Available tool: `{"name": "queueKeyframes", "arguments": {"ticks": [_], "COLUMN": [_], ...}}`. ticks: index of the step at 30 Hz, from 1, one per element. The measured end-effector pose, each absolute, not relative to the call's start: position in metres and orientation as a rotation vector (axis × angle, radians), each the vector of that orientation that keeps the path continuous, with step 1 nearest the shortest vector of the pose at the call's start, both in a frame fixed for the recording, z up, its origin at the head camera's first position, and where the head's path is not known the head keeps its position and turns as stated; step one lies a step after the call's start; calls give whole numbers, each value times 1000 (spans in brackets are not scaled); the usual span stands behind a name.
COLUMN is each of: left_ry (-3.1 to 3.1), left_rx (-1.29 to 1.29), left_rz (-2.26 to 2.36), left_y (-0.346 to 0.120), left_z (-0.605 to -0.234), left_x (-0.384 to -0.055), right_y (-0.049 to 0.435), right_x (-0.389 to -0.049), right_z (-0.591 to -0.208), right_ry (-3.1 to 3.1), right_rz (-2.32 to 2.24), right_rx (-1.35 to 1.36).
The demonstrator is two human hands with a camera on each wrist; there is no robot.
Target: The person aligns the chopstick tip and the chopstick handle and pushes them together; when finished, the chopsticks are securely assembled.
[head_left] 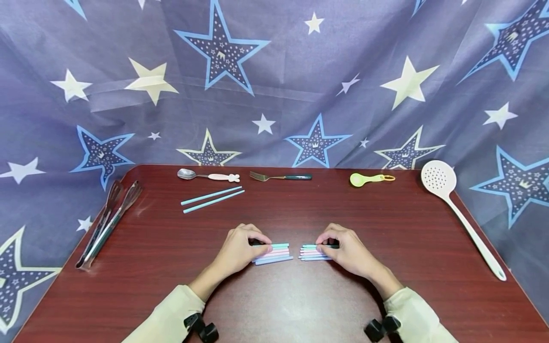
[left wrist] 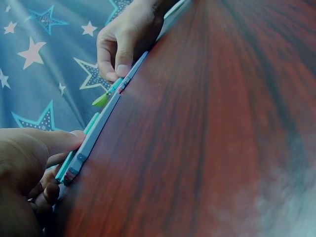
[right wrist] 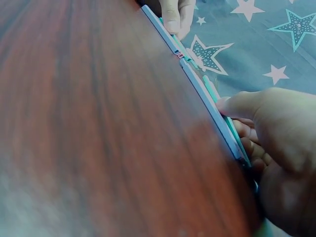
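Observation:
My left hand [head_left: 241,247] pinches a short green stick [head_left: 280,245] at the back of a small row of pastel sticks. Pink sticks [head_left: 280,253] and blue sticks [head_left: 274,260] lie side by side in that row. Across a narrow gap is a second, similar row, where my right hand [head_left: 349,250] holds a green stick [head_left: 308,246] between thumb and fingers. Blue sticks [head_left: 310,258] form this row's near edge. In the left wrist view, the left thumb presses on the green stick [left wrist: 91,123]. The right wrist view has the right thumb on the other green stick [right wrist: 211,89].
Two long blue sticks [head_left: 212,199] lie farther back on the dark red table [head_left: 274,209]. Along the back edge are a spoon [head_left: 208,176], a fork [head_left: 280,176] and a green measuring spoon [head_left: 371,179]. Tongs [head_left: 107,226] lie left, a white slotted ladle [head_left: 463,214] right.

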State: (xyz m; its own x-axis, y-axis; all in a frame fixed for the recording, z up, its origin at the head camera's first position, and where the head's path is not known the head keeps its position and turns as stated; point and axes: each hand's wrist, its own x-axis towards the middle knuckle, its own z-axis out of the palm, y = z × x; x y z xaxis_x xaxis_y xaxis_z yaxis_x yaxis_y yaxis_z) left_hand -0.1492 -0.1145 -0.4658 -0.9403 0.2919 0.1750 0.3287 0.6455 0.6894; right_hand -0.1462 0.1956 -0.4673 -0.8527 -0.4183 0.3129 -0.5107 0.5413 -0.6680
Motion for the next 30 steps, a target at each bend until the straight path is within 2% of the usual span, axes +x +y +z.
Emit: {"name": "queueKeyframes", "arguments": {"ticks": [18, 30], "left_ry": [-2731, -2731], "left_rx": [-588, -526], "left_rz": [-1207, -1211], "left_y": [-115, -123], "left_z": [-465, -447], "left_x": [-150, -154], "right_y": [196, 196], "right_x": [-148, -153], "right_z": [-471, -454], "right_ry": [-2485, -2454], "right_rz": [1193, 1213], "right_rx": [878, 837]}}
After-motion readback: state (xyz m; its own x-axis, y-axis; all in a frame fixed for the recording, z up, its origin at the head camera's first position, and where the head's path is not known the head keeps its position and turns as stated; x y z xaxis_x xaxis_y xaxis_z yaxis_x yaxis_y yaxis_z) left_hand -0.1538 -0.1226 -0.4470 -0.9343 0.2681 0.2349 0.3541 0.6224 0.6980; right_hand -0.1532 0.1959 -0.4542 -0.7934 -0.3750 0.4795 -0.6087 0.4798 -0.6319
